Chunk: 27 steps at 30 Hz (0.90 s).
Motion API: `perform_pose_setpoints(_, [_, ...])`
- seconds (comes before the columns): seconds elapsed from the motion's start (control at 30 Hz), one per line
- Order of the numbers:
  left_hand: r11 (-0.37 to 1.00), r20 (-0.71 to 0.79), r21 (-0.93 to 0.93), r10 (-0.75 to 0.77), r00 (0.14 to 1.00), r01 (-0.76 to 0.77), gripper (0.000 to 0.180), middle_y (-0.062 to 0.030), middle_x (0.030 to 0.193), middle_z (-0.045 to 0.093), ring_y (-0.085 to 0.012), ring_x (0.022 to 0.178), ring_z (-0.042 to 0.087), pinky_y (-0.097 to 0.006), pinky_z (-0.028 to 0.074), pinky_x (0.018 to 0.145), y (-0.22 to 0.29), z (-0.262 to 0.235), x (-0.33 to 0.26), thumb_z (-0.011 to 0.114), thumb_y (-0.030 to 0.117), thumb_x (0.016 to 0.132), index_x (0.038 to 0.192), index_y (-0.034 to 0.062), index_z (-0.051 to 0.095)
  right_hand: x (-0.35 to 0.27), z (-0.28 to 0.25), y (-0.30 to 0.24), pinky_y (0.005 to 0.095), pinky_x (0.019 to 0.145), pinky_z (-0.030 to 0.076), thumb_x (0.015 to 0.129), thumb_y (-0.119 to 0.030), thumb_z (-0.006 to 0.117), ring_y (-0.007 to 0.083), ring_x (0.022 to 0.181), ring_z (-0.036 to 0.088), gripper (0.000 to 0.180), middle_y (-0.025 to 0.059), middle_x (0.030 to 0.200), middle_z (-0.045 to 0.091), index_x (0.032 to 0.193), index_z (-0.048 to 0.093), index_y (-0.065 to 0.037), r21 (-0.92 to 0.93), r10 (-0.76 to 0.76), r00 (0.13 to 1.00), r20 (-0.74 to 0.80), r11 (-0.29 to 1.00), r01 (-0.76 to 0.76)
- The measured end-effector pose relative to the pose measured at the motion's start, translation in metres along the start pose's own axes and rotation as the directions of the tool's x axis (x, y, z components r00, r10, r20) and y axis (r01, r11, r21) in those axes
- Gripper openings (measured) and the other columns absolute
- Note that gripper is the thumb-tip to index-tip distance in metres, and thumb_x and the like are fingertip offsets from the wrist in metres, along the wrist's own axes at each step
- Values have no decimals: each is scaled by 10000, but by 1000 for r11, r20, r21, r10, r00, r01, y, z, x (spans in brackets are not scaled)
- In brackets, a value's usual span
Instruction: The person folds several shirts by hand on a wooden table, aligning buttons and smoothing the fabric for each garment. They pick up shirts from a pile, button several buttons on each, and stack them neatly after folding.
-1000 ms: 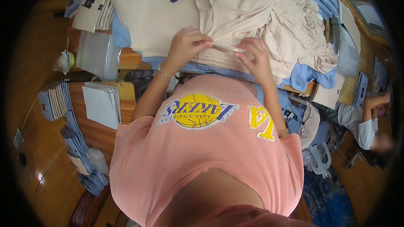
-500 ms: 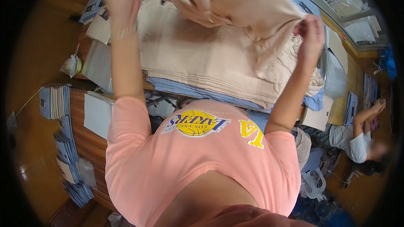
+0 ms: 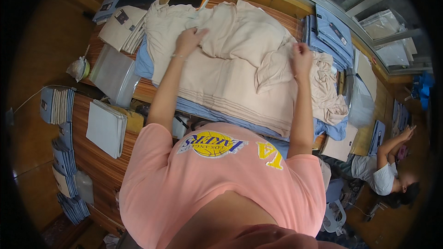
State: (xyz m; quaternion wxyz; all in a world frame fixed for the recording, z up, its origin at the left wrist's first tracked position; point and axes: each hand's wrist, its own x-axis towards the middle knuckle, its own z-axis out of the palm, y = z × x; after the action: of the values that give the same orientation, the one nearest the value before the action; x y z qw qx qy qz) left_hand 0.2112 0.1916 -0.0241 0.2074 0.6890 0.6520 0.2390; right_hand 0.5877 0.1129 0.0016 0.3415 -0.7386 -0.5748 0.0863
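A loose beige garment [image 3: 244, 27] lies crumpled over a neat stack of beige garments [image 3: 230, 85] on the table in front of me. My left hand [image 3: 189, 41] rests at its left side, fingers stretched out and apart on the cloth. At the right side of the same garment, my right hand [image 3: 302, 60] is closed, with the cloth's edge pinched at its fingertips. Blue garments [image 3: 207, 110] show beneath the beige stack. Bunched beige cloth [image 3: 326, 90] hangs just right of my right hand.
Folded beige shirts [image 3: 122, 27] and clear plastic bags [image 3: 115, 74] lie left. Folded blue shirts [image 3: 332, 37] are piled at the far right by the window. A dark phone [image 3: 186, 0] lies at the back. Another person [image 3: 387, 170] sits at the right, hands raised.
The loose beige garment has come down from the air onto the stack. Both hands have lowered toward me; the left has moved inward and its fingers now lie spread on the cloth.
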Motion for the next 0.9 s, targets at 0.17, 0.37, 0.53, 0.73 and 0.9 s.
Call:
perform_pose_setpoints(0.17, [732, 38, -675, -81, 996, 86, 419, -104, 924, 624, -209, 826, 601, -310, 473, 715, -34, -3, 38, 613, 304, 840, 1119, -2, 550, 7, 14, 30, 353, 721, 458, 764, -165, 583, 280, 840, 611, 210, 172, 854, 638, 937, 647, -66, -59, -4, 993, 118, 998, 11])
perform_pose_setpoints(0.37, [306, 60, -940, -283, 957, 149, 488, -133, 1192, 514, -191, 1023, 541, -276, 430, 875, -11, -108, -1, 530, 231, 900, 1298, -1, 369, -5, -186, 48, 192, 620, 397, 738, 46, 555, 67, 710, 512, 188, 10, 782, 560, 911, 609, -6, 302, 124, 969, 212, 935, -185])
perform_pose_setpoints(0.53, [966, -142, -258, -25, 990, -12, 379, -149, 1080, 566, -201, 915, 568, -287, 451, 748, -57, -82, -16, 566, 306, 869, 1092, 5, 510, -36, -165, 43, 289, 635, 441, 746, -5, 571, 198, 705, 565, 198, 105, 745, 586, 935, 625, -17, -279, -258, 962, -94, 934, 223])
perform_pose_setpoints(0.73, [948, 31, -71, -308, 951, 309, 419, -198, 969, 565, -327, 843, 549, -360, 443, 744, -28, -85, -86, 676, 318, 761, 958, -30, 550, -99, -90, 9, 280, 582, 421, 818, -190, 615, 156, 577, 524, 201, 62, 591, 561, 851, 631, 8, 24, 331, 908, 256, 937, -348])
perform_pose_setpoints(0.9, [960, -415, 275, 168, 894, -52, 466, -189, 889, 613, -331, 768, 573, -376, 451, 689, -34, -61, -94, 669, 391, 743, 890, -43, 584, -111, -54, 36, 302, 569, 419, 818, -262, 587, 188, 575, 537, 269, 128, 645, 588, 832, 615, 5, -42, 220, 950, 220, 975, -216])
